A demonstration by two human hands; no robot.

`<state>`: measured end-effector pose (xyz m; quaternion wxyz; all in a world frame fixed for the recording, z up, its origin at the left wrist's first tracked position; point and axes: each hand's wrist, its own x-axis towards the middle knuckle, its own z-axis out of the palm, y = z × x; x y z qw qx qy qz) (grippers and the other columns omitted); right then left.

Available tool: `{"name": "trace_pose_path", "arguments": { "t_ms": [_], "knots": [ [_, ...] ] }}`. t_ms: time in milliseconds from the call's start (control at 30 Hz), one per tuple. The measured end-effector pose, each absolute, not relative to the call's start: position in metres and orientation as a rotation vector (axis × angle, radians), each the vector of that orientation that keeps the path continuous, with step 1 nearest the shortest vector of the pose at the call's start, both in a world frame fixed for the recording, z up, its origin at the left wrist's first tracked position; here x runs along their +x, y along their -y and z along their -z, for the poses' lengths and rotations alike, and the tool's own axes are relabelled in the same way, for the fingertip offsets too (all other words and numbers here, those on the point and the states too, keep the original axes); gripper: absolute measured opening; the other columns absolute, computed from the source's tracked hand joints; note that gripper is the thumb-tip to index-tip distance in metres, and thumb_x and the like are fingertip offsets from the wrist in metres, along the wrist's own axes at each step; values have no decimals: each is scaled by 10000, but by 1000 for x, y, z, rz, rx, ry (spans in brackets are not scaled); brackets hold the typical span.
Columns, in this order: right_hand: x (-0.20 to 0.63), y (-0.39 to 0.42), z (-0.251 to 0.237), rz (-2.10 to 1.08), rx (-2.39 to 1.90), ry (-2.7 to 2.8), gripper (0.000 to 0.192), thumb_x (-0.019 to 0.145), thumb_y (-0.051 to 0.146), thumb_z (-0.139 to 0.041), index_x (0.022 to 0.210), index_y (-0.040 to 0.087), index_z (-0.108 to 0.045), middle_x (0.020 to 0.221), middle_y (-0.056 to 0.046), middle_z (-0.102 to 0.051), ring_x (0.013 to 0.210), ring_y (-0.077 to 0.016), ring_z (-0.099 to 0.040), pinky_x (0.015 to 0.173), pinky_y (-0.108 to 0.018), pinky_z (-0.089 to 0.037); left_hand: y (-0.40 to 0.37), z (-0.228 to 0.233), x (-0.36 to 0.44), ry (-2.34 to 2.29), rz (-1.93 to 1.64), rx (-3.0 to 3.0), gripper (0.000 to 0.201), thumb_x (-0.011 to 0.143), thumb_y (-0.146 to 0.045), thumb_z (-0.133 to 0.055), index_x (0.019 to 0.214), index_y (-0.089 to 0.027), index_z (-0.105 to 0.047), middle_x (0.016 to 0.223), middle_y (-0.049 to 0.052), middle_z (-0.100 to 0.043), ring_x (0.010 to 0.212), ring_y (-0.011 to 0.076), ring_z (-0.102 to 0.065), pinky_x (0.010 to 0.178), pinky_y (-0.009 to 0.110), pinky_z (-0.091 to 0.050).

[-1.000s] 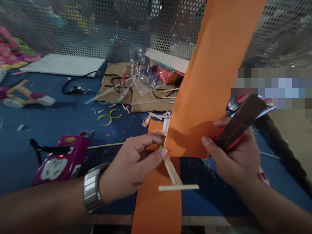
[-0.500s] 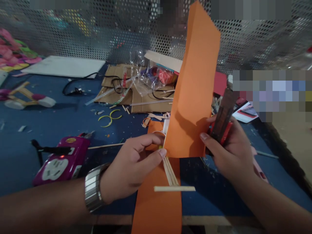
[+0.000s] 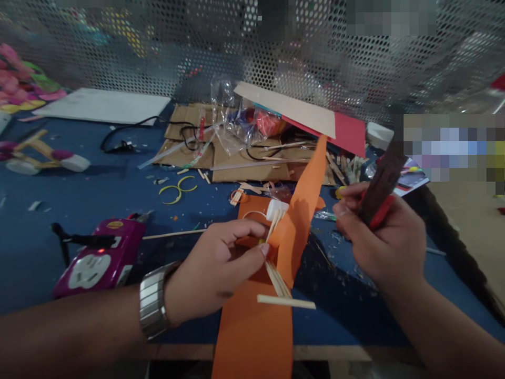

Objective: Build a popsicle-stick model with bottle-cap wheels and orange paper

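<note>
My left hand, with a metal watch on the wrist, pinches a frame of thin wooden sticks. A crosswise stick lies at its near end, and a white round cap is at the far end. An orange foam or paper sheet rises beside the fingertips, turned nearly edge-on; its lower end touches the sticks. Apart from it, my right hand is closed round a red and dark box cutter, which points up. Under the left hand lies another orange strip.
A purple box with a plugged black cord stands at left. Behind are yellow rings, cardboard, plastic bags and coloured sheets. A white board lies before the perforated metal screen.
My right hand has let go of the orange sheet and moved right with the box cutter. The sheet has swung down and turned edge-on, uncovering the white cap. My left hand has barely moved.
</note>
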<state>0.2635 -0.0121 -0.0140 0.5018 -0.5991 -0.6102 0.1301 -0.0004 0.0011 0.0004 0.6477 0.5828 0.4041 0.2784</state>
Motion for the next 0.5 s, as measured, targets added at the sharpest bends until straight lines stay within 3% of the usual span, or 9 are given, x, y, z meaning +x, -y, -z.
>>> {"name": "trace_pose_path", "arguments": {
  "t_ms": [100,233,333,500],
  "knots": [
    [259,16,9,-264,-1331,1709,122,918,197,-777,1000,280,-741,885,3,-722,765,-193,-703,710,-342,-591,0,2,-1,-914,-533,1299,199,924,-357,-715,846,-175,-703,774,-4,-607,697,137,-552,625,235,-441],
    [255,15,3,-418,-1104,1913,157,931,139,-744,1020,266,-721,1113,-62,-784,1042,-244,-770,914,-404,-638,4,6,-1,-824,-417,1274,136,894,-283,-722,823,-188,-655,748,-22,-615,696,133,-594,647,225,-467],
    [255,15,0,-564,-1009,1998,159,948,136,-753,1052,254,-731,1227,-98,-807,1109,-250,-790,953,-409,-650,7,5,0,-787,-377,1268,117,874,-248,-714,816,-189,-631,708,-39,-599,641,111,-539,613,209,-447],
    [255,15,-1,-661,-974,2039,168,958,169,-775,1104,250,-761,1208,-113,-836,1083,-254,-818,926,-398,-677,10,1,3,-871,-431,1316,110,834,-270,-732,842,-188,-660,729,-32,-589,628,110,-476,565,207,-413]
  ]
}}
